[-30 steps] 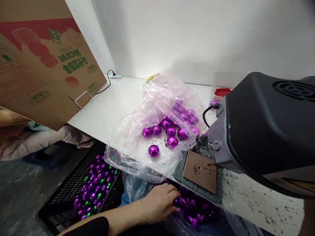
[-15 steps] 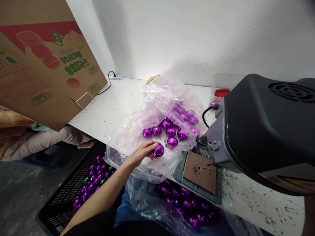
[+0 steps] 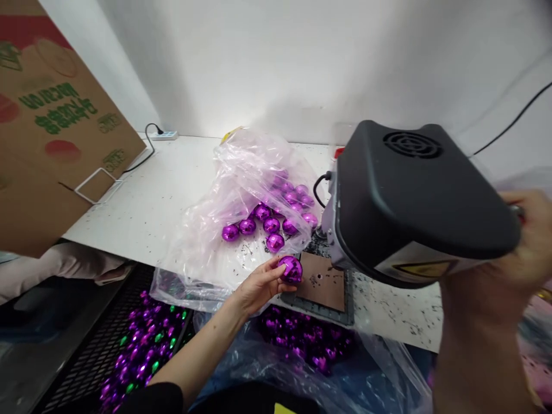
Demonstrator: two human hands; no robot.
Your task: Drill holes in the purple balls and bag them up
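My left hand (image 3: pixel 265 283) pinches a shiny purple faceted ball (image 3: pixel 290 269) between thumb and fingers, above the near left corner of a brown board (image 3: pixel 321 282) with a small hole. The board lies on the dark grey base plate (image 3: pixel 350 299) of a black machine that looks like a bench drill press (image 3: pixel 414 195). At the machine's right side, my right hand (image 3: pixel 532 238) is closed around a handle, mostly hidden by the fingers. More purple balls (image 3: pixel 271 225) lie in and before a clear plastic bag (image 3: pixel 207 218) on the white table.
A black crate (image 3: pixel 92 351) of purple and green balls stands at lower left. More purple balls (image 3: pixel 310 345) lie in plastic below the table edge. A cardboard box (image 3: pixel 64 144), a power strip (image 3: pixel 166 135) and another person's leg (image 3: pixel 64 264) are at left. Dark shavings (image 3: pixel 399 319) dot the table.
My left hand has carried the purple ball rightward to the board's edge. My right hand has come into view on the machine's handle. The view has turned right.
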